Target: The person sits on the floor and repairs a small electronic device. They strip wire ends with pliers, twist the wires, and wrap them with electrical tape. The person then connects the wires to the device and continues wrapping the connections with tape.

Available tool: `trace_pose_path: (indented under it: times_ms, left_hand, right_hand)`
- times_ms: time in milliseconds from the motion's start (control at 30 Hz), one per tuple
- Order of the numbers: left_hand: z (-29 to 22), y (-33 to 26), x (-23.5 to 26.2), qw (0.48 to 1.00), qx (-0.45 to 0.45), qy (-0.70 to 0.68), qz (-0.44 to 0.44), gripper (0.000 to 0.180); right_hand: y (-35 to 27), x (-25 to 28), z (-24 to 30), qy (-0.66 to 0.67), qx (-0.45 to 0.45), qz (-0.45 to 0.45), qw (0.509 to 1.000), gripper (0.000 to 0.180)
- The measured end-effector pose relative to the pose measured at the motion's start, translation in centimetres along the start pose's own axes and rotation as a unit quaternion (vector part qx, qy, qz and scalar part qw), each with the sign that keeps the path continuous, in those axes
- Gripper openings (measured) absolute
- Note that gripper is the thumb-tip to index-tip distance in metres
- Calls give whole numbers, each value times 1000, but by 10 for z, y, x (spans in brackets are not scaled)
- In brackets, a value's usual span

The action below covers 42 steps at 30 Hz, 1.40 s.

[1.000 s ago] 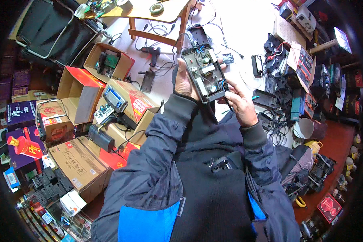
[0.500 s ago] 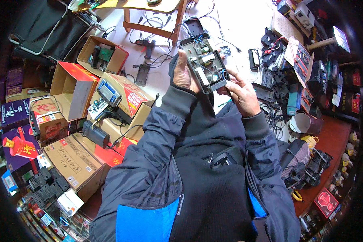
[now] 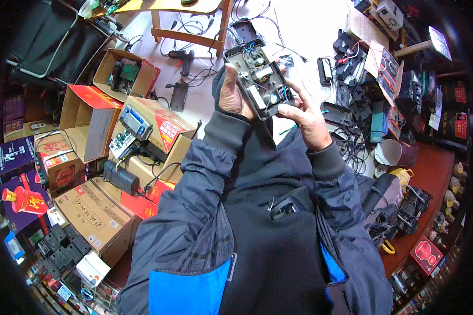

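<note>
Between my hands is an opened charger or power adapter (image 3: 258, 79), a black case with its circuit board, blue wires and pale components exposed. My left hand (image 3: 232, 94) grips its left side, the thumb lying along the case edge. Around the lower right end closes my right hand (image 3: 307, 115), its thumb on the case's bottom corner. A black cable runs from the case's far end. Just beyond it lies an empty black casing half (image 3: 245, 30). The fingers under the case are hidden.
Cardboard boxes (image 3: 97, 215) crowd the left, with a black adapter (image 3: 122, 177) and circuit boards on them. A power drill (image 3: 183, 59) and a black case (image 3: 178, 96) lie on the white surface. Tangled black cables and adapters (image 3: 347, 100) fill the right. A wooden stool (image 3: 189, 37) stands ahead.
The right hand has shifted: its thumb now rests on the lower corner of the charger case. The whole view has moved slightly, and the charger stays held in both hands.
</note>
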<state>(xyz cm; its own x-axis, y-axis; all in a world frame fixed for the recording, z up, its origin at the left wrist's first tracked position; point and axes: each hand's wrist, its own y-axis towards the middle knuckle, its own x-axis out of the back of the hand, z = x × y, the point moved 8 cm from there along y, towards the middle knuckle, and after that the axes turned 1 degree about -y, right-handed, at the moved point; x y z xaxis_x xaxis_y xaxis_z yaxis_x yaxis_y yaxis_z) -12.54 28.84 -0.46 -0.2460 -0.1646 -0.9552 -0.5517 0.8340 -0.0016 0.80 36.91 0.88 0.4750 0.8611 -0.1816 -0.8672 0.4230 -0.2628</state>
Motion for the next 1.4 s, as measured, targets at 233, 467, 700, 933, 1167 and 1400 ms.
trace_pose_path:
  times_ms: [233, 467, 700, 933, 1167, 1400]
  left_hand:
    - [-1, 2, 2, 1000, 0, 19, 1, 103]
    - [-1, 0, 7, 999, 21, 34, -16, 122]
    - [8, 8, 32, 998, 44, -23, -32, 130]
    - [-12, 2, 17, 995, 34, 88, -36, 133]
    - [-13, 9, 23, 993, 28, 103, -41, 129]
    - [-7, 5, 11, 998, 3, 45, -37, 130]
  right_hand:
    - [-1, -4, 2, 35, -12, 17, 999, 76]
    - [-14, 9, 2, -76, 2, -7, 997, 102]
    - [-77, 99, -23, -272, 56, -172, 945, 70]
    - [-177, 230, -157, -280, -130, -367, 877, 47]
    - [-243, 285, -261, -152, -135, -376, 904, 34]
    - [-185, 316, -211, -237, -108, -390, 883, 26]
